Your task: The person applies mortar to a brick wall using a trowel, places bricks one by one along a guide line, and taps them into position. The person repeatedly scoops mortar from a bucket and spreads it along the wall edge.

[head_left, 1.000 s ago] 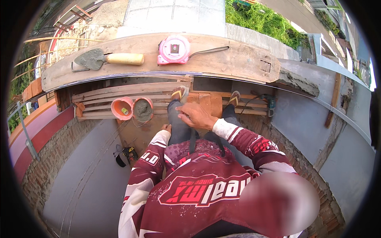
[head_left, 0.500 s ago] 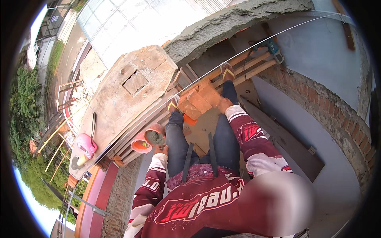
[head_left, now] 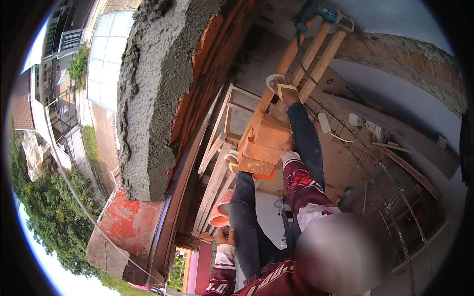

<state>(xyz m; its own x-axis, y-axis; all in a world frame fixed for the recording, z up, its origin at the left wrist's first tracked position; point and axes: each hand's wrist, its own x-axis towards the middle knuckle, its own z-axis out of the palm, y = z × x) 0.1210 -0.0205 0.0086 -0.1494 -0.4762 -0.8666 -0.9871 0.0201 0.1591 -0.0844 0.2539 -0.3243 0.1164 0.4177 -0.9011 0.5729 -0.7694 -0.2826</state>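
Observation:
My right hand (head_left: 288,147) grips the side of a stacked group of orange bricks (head_left: 261,147) resting on timber rails (head_left: 296,69) between my legs. My left hand (head_left: 225,236) is low beside my left thigh, just below orange buckets (head_left: 219,214). Its fingers are curled; what they hold, if anything, is hidden. My sandaled feet stand on the timber either side of the bricks. Along the left runs a wall top (head_left: 146,98) coated in rough grey mortar, with orange brick along its side.
A green power tool (head_left: 318,17) with a cord sits at the upper end of the rails. Below right, steel bars (head_left: 395,202) and boards lie over a drop to the floor. A thin line crosses the lower left, beyond which are a rooftop, street and trees.
My view has swung right, bringing the mortared edge to the left; the trowel and pink tape measure left view. My right hand went from above my left thigh down onto the bricks.

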